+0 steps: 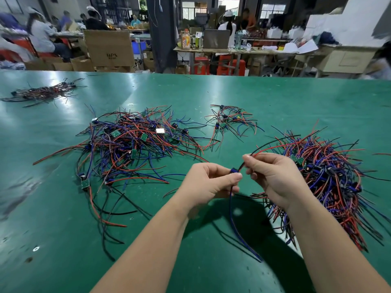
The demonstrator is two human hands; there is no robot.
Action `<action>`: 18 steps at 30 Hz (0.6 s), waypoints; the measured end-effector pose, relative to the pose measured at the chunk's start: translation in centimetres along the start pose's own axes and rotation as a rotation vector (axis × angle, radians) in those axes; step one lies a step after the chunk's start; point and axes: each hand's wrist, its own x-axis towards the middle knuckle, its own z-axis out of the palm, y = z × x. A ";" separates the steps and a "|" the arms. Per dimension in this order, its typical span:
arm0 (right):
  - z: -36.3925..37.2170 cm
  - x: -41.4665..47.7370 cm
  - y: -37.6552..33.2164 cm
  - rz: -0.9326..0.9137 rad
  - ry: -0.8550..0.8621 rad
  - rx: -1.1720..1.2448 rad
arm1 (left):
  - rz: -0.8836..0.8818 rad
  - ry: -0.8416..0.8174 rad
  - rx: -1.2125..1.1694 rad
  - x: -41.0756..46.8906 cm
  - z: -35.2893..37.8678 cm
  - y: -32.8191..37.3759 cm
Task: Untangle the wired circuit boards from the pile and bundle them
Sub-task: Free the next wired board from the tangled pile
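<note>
Blue wired component (233,170), one unit, held over the green table (211,92), near the tangled pile (131,142): our left hand (208,182) pinches its body, right hand (273,178) pinches its red and black leads (267,149). We judge it light, limp, snag-prone; hold the body, never tug wires

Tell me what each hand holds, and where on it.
Left hand pinches a wired board's small blue part, blue wires hanging below. Right hand pinches the red and black wires just beside that part.
</note>
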 end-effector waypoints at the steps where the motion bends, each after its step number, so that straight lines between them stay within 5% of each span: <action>1: -0.5 0.2 -0.4 0.000 0.055 0.059 | -0.031 -0.039 0.011 -0.1 -0.2 0.1; 5: -3.0 0.9 -1.8 -0.039 0.277 0.386 | -0.130 -0.190 0.089 -0.5 -0.8 0.5; 10: -3.5 1.5 -1.6 -0.100 0.384 0.637 | -0.154 -0.136 -0.035 -0.4 -0.9 0.8; 13: -3.8 1.6 -1.8 0.014 0.345 0.605 | -0.145 -0.122 -0.246 -0.3 -1.2 1.5; 18: -3.0 0.6 -1.6 0.164 0.039 0.277 | -0.023 -0.190 -0.733 -0.4 -2.2 2.4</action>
